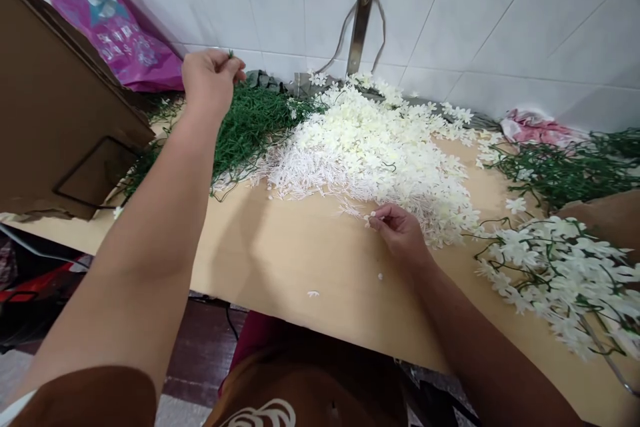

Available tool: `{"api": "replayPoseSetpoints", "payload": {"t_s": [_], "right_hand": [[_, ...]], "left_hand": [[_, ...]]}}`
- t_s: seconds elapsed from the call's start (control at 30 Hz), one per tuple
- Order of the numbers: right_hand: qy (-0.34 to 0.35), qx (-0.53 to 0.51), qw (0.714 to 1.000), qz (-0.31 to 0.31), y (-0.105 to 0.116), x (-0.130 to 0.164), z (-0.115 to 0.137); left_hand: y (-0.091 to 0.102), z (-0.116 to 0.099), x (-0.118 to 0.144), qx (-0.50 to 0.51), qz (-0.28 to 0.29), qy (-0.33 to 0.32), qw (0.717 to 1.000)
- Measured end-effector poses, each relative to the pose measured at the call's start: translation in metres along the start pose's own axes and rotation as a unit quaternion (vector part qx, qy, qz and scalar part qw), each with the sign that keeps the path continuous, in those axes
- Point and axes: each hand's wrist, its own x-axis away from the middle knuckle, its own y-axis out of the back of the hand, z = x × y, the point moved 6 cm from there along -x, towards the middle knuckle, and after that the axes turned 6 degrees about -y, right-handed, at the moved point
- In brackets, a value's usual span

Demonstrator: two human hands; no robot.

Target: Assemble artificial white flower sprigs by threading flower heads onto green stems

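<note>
My left hand (pixel 213 77) is raised above a heap of green plastic stems (pixel 255 117), its fingers pinched on a green stem whose tip (pixel 231 53) shows over the thumb. My right hand (pixel 400 230) is low over the table, with thumb and forefinger closed on a small white stamen (pixel 370 218). Right behind it lie loose white stamens (pixel 305 170), spread along the front of a big pile of cream artificial flower petals (pixel 375 123). At the right, assembled white flowers on green stems (pixel 545 260) lie in a heap.
A cardboard box (pixel 55 113) stands at the left, with a pink plastic bag (pixel 115 27) behind it. A metal strip (pixel 360 30) leans on the tiled wall. More green stems (pixel 560 170) lie at the right. Stray stamen bits (pixel 313 293) dot the wooden table (pixel 280 247).
</note>
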Motion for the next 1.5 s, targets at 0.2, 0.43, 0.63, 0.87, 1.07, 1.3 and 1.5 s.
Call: {"api": "replayPoseSetpoints", "payload": {"t_s": [0.2, 0.43, 0.63, 0.87, 1.07, 1.3, 1.5], "right_hand": [[0.004, -0.013, 1.000, -0.005, 0.002, 0.002, 0.005], [0.005, -0.059, 0.998, 0.002, 0.002, 0.005, 0.012], [-0.014, -0.069, 0.997, 0.045, -0.007, 0.007, 0.010], [-0.032, -0.018, 0.996, 0.081, -0.013, 0.004, 0.001], [-0.019, -0.003, 0.997, 0.081, -0.016, 0.005, 0.003], [0.018, -0.005, 0.996, 0.082, -0.021, 0.010, 0.009], [-0.012, -0.006, 0.995, 0.102, -0.021, 0.006, -0.002]], "left_hand": [[-0.027, -0.052, 0.031, 0.125, -0.057, 0.017, 0.990], [-0.145, -0.070, 0.175, 0.223, 0.300, 0.108, 0.921], [-0.176, -0.083, 0.226, 0.279, 0.404, 0.127, 0.862], [-0.180, -0.084, 0.228, 0.280, 0.450, 0.105, 0.842], [-0.182, -0.085, 0.230, 0.278, 0.462, 0.101, 0.836], [-0.181, -0.087, 0.230, 0.276, 0.461, 0.108, 0.836], [-0.184, -0.086, 0.229, 0.282, 0.472, 0.085, 0.831]]}}
